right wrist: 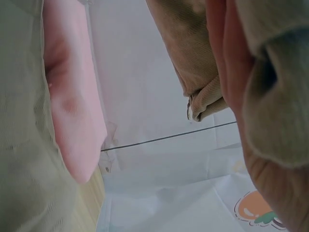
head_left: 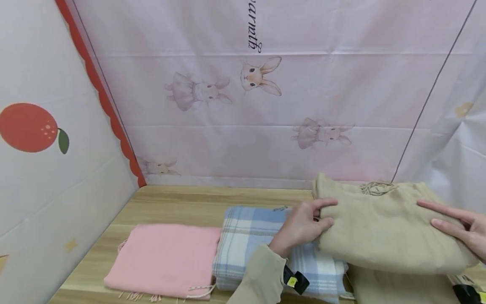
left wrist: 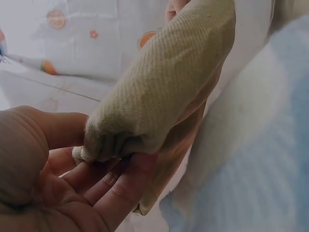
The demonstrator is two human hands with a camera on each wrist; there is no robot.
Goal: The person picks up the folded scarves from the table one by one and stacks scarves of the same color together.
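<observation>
A folded khaki scarf (head_left: 383, 228) with a knot of tassels on its top hangs raised between both hands. My left hand (head_left: 303, 221) pinches its left edge; in the left wrist view the thumb lies on one side of the scarf (left wrist: 159, 72) and the curled fingers (left wrist: 118, 191) on the other. At the right edge my right hand (head_left: 465, 226) grips the same scarf, thumb and forefinger showing on top. Beneath it lies another khaki cloth (head_left: 402, 287), partly hidden. A blue and white plaid scarf (head_left: 247, 240) sits folded below the left forearm.
A folded pink scarf (head_left: 163, 259) with white fringe lies left of the plaid one on the wooden table (head_left: 182, 202). Printed rabbit sheeting (head_left: 228, 152) stands behind the table, with white sheeting (head_left: 34, 190) at the left. Pink cloth (right wrist: 75, 111) shows in the right wrist view.
</observation>
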